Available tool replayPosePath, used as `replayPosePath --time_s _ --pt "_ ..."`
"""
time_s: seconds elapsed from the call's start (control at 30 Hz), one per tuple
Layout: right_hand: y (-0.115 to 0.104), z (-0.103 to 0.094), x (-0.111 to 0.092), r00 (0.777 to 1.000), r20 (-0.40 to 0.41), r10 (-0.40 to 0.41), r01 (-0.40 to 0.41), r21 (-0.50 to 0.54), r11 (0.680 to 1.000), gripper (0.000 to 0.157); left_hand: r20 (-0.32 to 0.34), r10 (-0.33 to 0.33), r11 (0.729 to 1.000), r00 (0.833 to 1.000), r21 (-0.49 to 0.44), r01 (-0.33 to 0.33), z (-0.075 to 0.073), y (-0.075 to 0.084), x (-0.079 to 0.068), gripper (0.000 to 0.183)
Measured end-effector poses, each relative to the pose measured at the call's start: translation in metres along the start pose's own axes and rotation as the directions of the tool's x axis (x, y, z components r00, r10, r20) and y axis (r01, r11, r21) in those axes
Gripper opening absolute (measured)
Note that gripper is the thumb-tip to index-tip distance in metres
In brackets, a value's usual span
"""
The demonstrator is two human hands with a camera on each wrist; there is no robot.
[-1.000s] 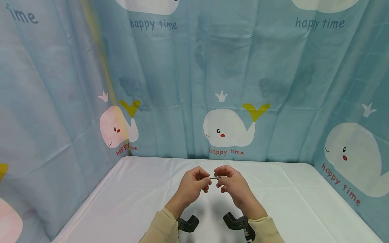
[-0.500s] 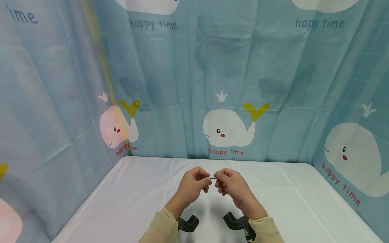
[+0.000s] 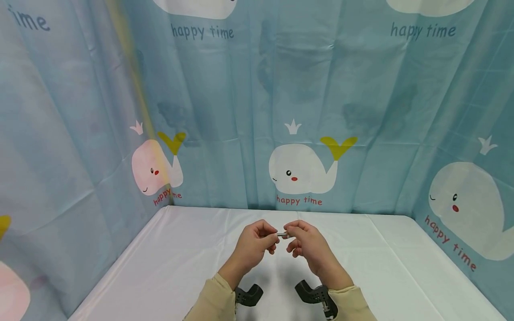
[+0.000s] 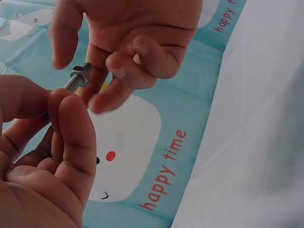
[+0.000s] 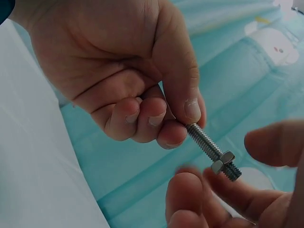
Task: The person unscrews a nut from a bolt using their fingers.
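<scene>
A silver threaded bolt [image 5: 203, 140] is pinched between the thumb and fingers of my left hand [image 3: 254, 243], its far part sticking out toward the right. A hex nut [image 5: 223, 162] sits on the thread close to the free end, which shows a little past it. My left fingers hide the bolt's other end. Around the nut, my right hand [image 3: 308, 245] has its thumb and index finger spread apart. In the right wrist view the right thumb stands off from the nut, while the index finger lies right behind it. Both hands are above the white-covered table [image 3: 180, 272].
A light blue curtain [image 3: 225, 93] printed with whales surrounds the table at the back and sides. Black wrist mounts [image 3: 249, 295] stick out inward from both beige sleeves [image 3: 214, 301].
Half a second ago my right thumb and fingers were closed together over the nut; now they have spread and the nut shows. The left hand and the bolt have stayed in place.
</scene>
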State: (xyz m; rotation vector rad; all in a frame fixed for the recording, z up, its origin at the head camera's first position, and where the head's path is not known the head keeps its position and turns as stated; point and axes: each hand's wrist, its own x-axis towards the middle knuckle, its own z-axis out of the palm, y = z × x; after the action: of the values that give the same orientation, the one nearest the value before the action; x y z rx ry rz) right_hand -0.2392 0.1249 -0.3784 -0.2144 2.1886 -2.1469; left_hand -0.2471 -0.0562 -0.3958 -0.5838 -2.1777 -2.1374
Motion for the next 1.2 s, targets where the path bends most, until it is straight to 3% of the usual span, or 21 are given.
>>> replayPosePath --time_s 0.13,0.67,1.03,1.2 --pt "0.0028 -0.0020 0.0009 0.999 0.033 0.015 -0.014 -0.030 0.999 0.032 -0.001 0.010 1.000 1.000 0.004 -0.010 -0.0001 -0.0005 0.0001 0.006" --pt "0.0003 -0.0005 -0.0002 0.999 0.043 -0.004 0.005 -0.022 1.000 0.018 0.002 0.003 1.000 1.000 0.016 -0.003 0.0002 -0.0002 -0.0008 0.005" --pt "0.0020 -0.0011 0.0010 0.999 0.045 0.010 -0.008 -0.046 0.999 0.029 0.005 -0.007 1.000 1.000 0.016 0.007 0.0000 0.0004 -0.0004 0.007" --pt "0.0015 -0.0007 0.0012 0.999 0.051 0.000 0.002 -0.040 0.999 0.021 0.003 -0.014 1.000 1.000 0.017 0.014 -0.0001 0.0007 -0.0006 0.007"
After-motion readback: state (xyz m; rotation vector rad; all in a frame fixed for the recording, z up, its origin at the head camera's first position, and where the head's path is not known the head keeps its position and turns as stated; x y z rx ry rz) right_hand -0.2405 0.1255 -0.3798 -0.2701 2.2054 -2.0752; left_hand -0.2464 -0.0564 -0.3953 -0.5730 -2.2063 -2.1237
